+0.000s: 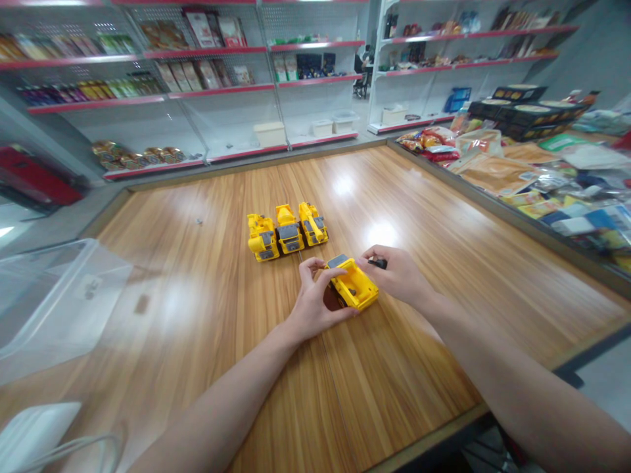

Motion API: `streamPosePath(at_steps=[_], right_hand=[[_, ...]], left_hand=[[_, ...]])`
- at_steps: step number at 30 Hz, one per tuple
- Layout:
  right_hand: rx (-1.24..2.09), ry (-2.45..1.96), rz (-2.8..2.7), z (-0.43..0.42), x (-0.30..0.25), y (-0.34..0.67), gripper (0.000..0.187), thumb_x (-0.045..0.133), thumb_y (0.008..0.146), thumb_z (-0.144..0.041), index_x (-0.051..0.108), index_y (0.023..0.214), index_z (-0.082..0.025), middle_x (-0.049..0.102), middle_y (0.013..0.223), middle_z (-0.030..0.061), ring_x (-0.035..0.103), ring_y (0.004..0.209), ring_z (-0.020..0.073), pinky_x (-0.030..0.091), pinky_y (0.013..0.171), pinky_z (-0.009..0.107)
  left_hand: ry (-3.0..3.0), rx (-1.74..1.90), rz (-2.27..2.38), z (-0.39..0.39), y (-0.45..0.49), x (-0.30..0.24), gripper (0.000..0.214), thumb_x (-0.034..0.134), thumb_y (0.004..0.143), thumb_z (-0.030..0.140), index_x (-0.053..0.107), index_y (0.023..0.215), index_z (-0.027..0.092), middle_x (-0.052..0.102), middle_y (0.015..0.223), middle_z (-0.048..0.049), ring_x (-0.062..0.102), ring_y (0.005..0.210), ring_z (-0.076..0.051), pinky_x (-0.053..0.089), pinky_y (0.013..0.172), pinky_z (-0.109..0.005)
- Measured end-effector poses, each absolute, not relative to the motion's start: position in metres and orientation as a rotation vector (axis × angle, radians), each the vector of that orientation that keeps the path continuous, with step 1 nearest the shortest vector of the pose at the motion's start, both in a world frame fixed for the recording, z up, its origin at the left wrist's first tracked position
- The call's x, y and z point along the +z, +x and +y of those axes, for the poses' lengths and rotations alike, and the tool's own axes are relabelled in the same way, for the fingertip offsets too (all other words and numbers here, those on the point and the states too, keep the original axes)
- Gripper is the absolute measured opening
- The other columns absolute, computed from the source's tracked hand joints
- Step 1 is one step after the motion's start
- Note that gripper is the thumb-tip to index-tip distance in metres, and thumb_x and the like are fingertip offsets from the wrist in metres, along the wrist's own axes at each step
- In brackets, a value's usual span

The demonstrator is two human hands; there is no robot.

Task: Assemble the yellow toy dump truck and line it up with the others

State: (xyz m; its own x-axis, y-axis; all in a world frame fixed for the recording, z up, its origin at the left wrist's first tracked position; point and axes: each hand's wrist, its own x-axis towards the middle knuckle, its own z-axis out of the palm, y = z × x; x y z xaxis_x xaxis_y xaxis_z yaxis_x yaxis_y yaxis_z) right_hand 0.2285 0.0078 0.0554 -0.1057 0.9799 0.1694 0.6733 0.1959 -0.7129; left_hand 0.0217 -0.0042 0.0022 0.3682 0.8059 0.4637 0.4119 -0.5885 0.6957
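Note:
My left hand [313, 299] grips a yellow toy truck [352, 284] that rests on the wooden table [207, 309], fingers curled over its near side. My right hand [397, 272] touches the truck's far right side and pinches a small black part [378, 263] between thumb and fingers. Just beyond the hands, three yellow toy construction vehicles [287, 231] stand side by side in a row.
A clear plastic box [54, 299] sits at the table's left edge, a white object [34, 433] near the front left corner. Packaged snacks and dark boxes [532, 151] cover the counter to the right. Red-edged shelves [197, 92] with goods line the back wall.

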Motion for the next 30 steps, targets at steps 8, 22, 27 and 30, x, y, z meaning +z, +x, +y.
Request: streamPosePath(at_steps=[8, 22, 27, 30], right_hand=[[0.680, -1.520, -1.909, 0.007, 0.058, 0.229, 0.033, 0.055, 0.086, -0.044, 0.072, 0.085, -0.016, 0.065, 0.068, 0.0012, 0.056, 0.063, 0.0134, 0.035, 0.057, 0.023], [0.567, -1.438, -1.909, 0.013, 0.043, 0.231, 0.025, 0.055, 0.087, -0.034, 0.072, 0.091, -0.016, 0.065, 0.069, 0.0007, 0.054, 0.060, 0.0121, 0.036, 0.056, 0.022], [0.636, -1.400, -1.915, 0.013, 0.039, 0.230, 0.026, 0.055, 0.087, -0.033, 0.072, 0.098, -0.017, 0.068, 0.074, 0.0017, 0.058, 0.064, 0.0135, 0.041, 0.060, 0.023], [0.693, -1.372, -1.912, 0.014, 0.038, 0.230, 0.029, 0.054, 0.087, -0.033, 0.074, 0.101, -0.017, 0.071, 0.083, 0.0031, 0.061, 0.071, 0.0152, 0.045, 0.065, 0.023]], left_hand=[[2.102, 1.294, 1.297, 0.001, 0.021, 0.000, 0.051, 0.080, 0.065, 0.039, 0.055, 0.106, 0.022, 0.027, 0.130, -0.0105, 0.032, 0.131, -0.030, 0.032, 0.111, -0.046], [2.225, 1.310, 1.064, 0.001, 0.016, 0.005, 0.062, 0.079, 0.068, 0.035, 0.051, 0.123, 0.024, 0.031, 0.138, -0.0129, 0.035, 0.133, -0.030, 0.034, 0.110, -0.049], [2.219, 1.219, 1.008, 0.003, 0.015, 0.002, 0.050, 0.075, 0.073, 0.031, 0.054, 0.117, 0.024, 0.041, 0.125, -0.0113, 0.043, 0.123, -0.027, 0.039, 0.105, -0.046], [2.215, 1.161, 0.948, 0.003, 0.015, 0.001, 0.037, 0.071, 0.077, 0.027, 0.056, 0.111, 0.023, 0.043, 0.121, -0.0106, 0.044, 0.122, -0.026, 0.041, 0.103, -0.043]])
